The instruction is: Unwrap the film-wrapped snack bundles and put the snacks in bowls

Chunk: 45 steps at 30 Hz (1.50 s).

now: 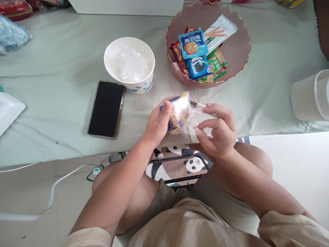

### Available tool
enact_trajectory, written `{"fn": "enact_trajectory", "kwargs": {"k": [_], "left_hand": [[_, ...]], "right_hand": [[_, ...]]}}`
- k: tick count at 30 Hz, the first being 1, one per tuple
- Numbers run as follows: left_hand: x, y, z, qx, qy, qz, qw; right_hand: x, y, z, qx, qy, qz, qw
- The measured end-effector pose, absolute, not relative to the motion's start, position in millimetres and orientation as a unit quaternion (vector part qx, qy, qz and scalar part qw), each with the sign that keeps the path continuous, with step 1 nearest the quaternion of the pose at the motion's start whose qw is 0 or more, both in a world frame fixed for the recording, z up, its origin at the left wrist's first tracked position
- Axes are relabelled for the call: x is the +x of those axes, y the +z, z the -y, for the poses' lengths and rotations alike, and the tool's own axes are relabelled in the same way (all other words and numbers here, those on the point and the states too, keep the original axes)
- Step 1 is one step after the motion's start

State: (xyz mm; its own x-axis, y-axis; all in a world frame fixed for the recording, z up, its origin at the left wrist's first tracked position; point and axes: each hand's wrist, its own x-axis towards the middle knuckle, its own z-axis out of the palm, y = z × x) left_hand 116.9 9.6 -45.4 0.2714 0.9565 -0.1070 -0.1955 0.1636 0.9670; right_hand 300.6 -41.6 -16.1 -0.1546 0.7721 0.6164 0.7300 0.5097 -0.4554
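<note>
My left hand (159, 120) is wrapped around a small blue and yellow packaged item (179, 111), held just above the table's near edge. Its thumb presses on the near side, and a bright reflection hides the label. From its right side stretches crinkled clear plastic wrap (191, 123). My right hand (219, 128) pinches the loose end of that film between thumb and fingers. Close to the right fingertips is a thin tool with a white handle and dark metal tip (194, 103); whether the hand touches it, I cannot tell.
A white paper tub (109, 60) with clear plastic in it stands beside a dark phone (106, 109). The pink ribbed bowl (238, 51) contains several snack packets (193, 44). At the right is a white cup (304, 97). A panda-print surface (177, 168) lies below the table edge.
</note>
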Motion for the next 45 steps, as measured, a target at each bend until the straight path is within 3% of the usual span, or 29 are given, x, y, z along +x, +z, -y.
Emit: {"fn": "enact_trajectory", "kwargs": {"k": [4,8,10,14,21,28,34,40,45], "left_hand": [[114,-54,-21,0.42,0.48,-0.455,0.622],[102,-58,-30,0.418,0.477,-0.46,0.621],[98,-61,-32,0.422,0.475,-0.456,0.623],[97,-58,-30,0.403,0.471,-0.458,0.637],[99,-34,-10,0.393,0.316,-0.356,0.787],[97,-38,-5,0.491,0.208,-0.266,0.803],[95,-26,-7,0.449,0.198,-0.273,0.827],[100,-15,-4,0.372,0.195,-0.284,0.862],[99,-15,-5,0.337,0.224,-0.294,0.866]], "right_hand": [[304,-17,47,-0.51,0.031,0.77,0.384],[302,-16,51,-0.414,0.029,0.799,0.436],[300,-14,52,-0.353,0.087,0.822,0.439],[301,-6,51,-0.27,0.264,0.863,0.335],[307,-4,35,-0.45,0.101,0.78,0.424],[309,-7,29,-0.53,0.251,0.729,0.353],[319,-13,30,-0.446,0.22,0.79,0.358],[312,-15,33,-0.457,0.15,0.776,0.408],[312,-15,31,-0.444,0.181,0.786,0.391]]}}
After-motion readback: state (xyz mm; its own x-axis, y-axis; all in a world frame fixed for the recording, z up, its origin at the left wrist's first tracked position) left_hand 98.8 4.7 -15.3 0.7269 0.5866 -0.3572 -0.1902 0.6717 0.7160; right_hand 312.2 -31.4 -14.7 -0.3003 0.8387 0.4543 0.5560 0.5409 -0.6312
